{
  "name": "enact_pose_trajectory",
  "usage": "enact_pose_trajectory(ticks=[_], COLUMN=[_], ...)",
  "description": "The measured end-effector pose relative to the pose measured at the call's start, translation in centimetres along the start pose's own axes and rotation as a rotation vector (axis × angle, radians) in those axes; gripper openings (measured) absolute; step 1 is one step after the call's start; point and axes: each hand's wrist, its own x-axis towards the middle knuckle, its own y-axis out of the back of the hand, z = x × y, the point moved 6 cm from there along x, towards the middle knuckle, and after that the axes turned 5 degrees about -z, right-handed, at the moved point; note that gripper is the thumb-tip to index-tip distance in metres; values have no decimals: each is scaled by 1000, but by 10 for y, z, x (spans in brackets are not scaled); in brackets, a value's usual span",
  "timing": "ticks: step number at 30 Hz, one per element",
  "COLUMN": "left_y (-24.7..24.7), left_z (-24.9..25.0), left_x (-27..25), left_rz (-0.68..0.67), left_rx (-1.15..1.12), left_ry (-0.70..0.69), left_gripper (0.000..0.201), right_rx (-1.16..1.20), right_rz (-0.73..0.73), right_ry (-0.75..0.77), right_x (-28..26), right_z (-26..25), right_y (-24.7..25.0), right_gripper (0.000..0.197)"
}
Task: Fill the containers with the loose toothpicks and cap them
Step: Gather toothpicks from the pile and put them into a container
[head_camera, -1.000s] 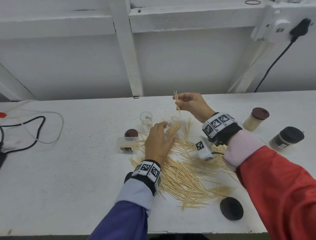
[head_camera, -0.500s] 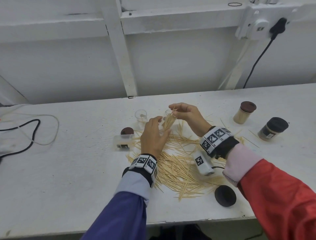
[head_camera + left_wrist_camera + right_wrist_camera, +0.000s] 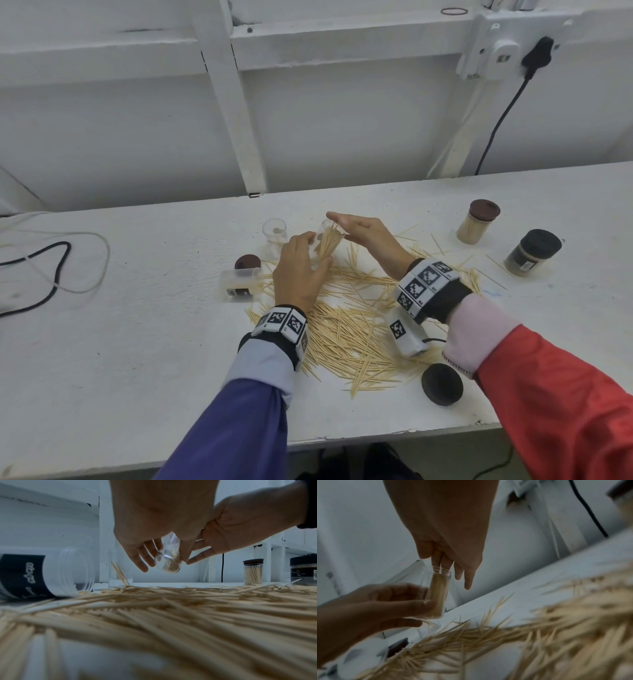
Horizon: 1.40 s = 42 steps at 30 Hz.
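The left hand grips a tilted clear vial, mouth leaning toward the flat, open right hand just above its rim.

No lettering reads: print on the tipped container's dark label is too blurred

You have five jars here: two capped jars full of toothpicks on the right, one open jar in your hand, one open jar standing, and one jar lying down. Two loose lids sit on the table. The loose toothpicks are too many to count.
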Motion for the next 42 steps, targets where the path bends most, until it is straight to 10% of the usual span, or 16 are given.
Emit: enact_pose_trajectory(ticks=[5, 15, 27, 31, 36, 42], left_y=[-1, 5, 2, 2, 1, -1], left_z=[0, 9, 8, 3, 1, 1], left_x=[1, 1, 3, 4, 4, 3], left_rz=[4, 72, 53, 61, 44, 24], left_rx=[5, 48, 92, 115, 115, 111], left_ry=[-4, -113, -134, -83, -79, -59], left_gripper=[51, 71, 53, 50, 50, 50], right_rx=[-151, -95, 97, -394, -1050, -1326], right_rz=[-177, 74, -136, 50, -426, -514], right_ry=[-19, -81, -158, -155, -279, -257], right_x=[-4, 4, 6, 21, 20, 4], right_z=[-6, -11, -9, 0, 25, 30], right_y=[-10, 11, 6, 33, 8, -2], right_gripper=[48, 40, 35, 28, 41, 65])
